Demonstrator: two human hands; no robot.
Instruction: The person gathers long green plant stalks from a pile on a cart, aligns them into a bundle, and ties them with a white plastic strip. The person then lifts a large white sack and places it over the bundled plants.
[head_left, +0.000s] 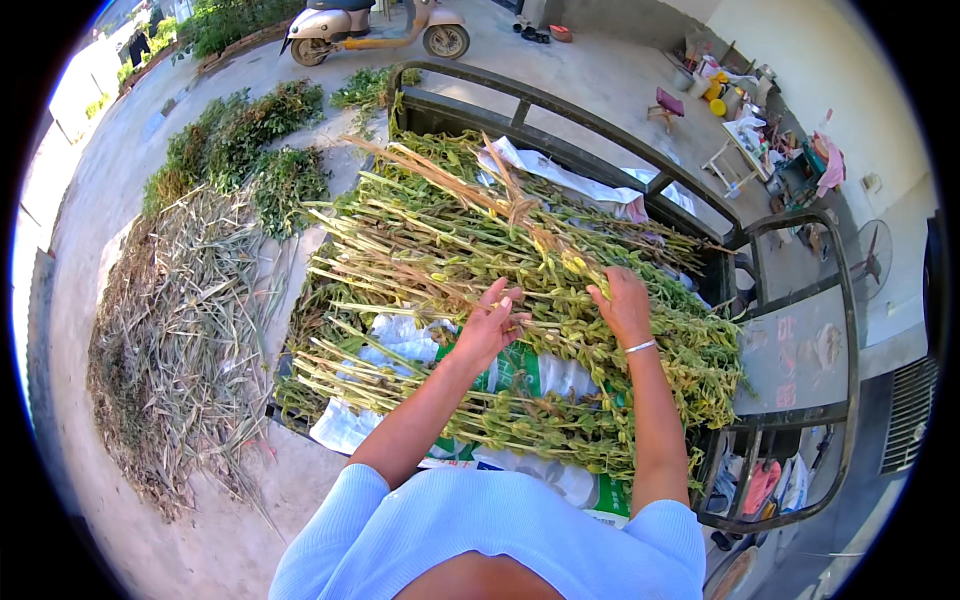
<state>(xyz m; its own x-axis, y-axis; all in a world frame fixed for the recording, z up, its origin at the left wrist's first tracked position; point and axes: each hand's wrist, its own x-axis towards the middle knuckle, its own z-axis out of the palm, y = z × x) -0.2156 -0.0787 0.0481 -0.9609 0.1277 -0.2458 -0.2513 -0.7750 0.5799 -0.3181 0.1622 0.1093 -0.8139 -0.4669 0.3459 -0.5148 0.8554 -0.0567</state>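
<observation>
A big heap of long green and yellow stalks with seed pods (440,250) lies across the bed of a small cart (560,105). My left hand (490,322) rests on the stalks near the heap's middle, fingers curled around a few stems. My right hand (622,303), with a silver bangle on the wrist, presses on the pods a little to the right, fingers closed over a bunch. White and green plastic sacks (520,375) lie under the stalks at the near edge.
Dry straw and cut stalks (170,340) lie on the concrete ground at the left, with green plant bundles (240,135) behind. A scooter (375,25) stands at the back. The cart's metal frame (840,330) curves at the right, beside clutter along a wall.
</observation>
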